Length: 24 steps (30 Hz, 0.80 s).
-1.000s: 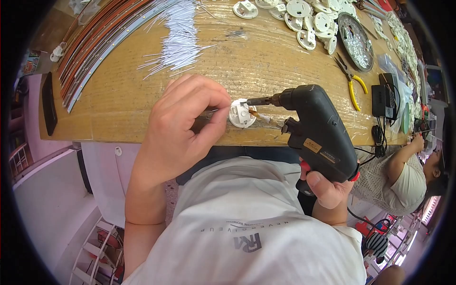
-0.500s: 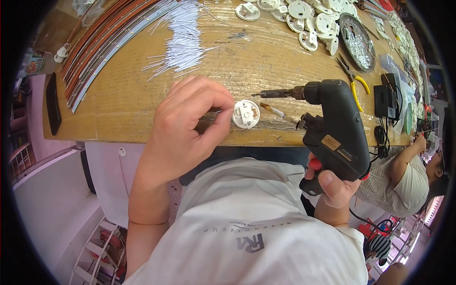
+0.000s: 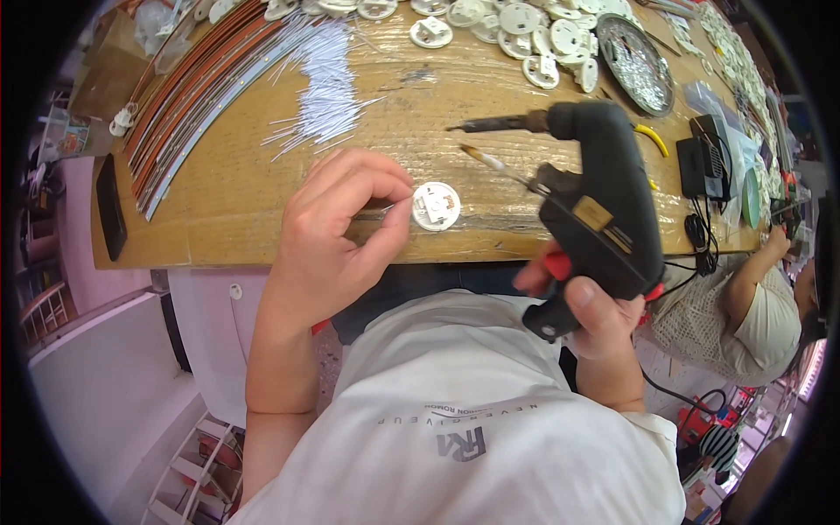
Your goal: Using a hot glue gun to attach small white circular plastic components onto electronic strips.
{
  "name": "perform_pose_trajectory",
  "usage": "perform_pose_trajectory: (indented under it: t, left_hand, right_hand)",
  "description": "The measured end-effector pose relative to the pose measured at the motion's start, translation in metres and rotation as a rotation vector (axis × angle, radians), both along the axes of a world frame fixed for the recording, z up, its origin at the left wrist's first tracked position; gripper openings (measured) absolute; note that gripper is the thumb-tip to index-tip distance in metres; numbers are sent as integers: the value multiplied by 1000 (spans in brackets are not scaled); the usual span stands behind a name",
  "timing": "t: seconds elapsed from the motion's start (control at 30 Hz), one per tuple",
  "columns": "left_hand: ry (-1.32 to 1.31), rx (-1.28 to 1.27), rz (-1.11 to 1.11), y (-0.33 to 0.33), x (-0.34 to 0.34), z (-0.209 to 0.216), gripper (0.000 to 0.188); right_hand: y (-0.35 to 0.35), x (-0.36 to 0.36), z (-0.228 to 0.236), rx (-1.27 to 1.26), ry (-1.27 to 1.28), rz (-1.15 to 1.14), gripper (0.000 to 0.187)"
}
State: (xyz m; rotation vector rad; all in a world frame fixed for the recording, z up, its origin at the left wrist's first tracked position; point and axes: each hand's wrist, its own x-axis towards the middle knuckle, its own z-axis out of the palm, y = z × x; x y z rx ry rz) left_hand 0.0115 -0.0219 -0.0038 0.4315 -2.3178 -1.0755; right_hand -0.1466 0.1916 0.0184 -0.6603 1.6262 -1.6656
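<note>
My left hand (image 3: 350, 232) is closed in a pinch at the left edge of a round white plastic base (image 3: 436, 206), near the table's front edge. A thin white wire (image 3: 386, 207) shows in the gap between thumb and fingers. My right hand (image 3: 593, 317) grips the handle of a black soldering gun (image 3: 604, 206), thumb on its side and a finger by the red trigger. Its dark tip points left, above and beyond the base, not touching it. Below the tip, a brown-ended feed tube (image 3: 490, 161) sticks out from the gun.
Beyond my hands lie a heap of white wires (image 3: 325, 96), long strips (image 3: 188, 105), several white bases (image 3: 521, 19) and a dark oval tray (image 3: 667, 98). Yellow-handled pliers (image 3: 652, 138) are mostly behind the gun. A black adapter (image 3: 705, 157) and a co-worker (image 3: 739, 315) are at right.
The soldering gun has moved away from the base, its tip now farther toward the table's far side. It hides more of the pliers. My left hand keeps its pinch; the view has shifted slightly.
</note>
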Motion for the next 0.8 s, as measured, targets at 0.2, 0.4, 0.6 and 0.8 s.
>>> perform_pose_trajectory:
  t: [0.2,0.4,0.6,0.8]
  left_hand:
    - [-55,-168,139,13,3,4,12]
    - [21,-84,158,21,2,4,15]
    - [75,-78,111,29,-10,5,11]
    - [58,-99,100,29,-11,5,12]
  right_hand:
    - [-29,5,-10,-172,-65,244,50]
    - [-42,-1,-14,-129,44,386,42]
    - [-51,11,-26,-359,-16,151,22]
    - [-51,8,-32,-415,66,193,29]
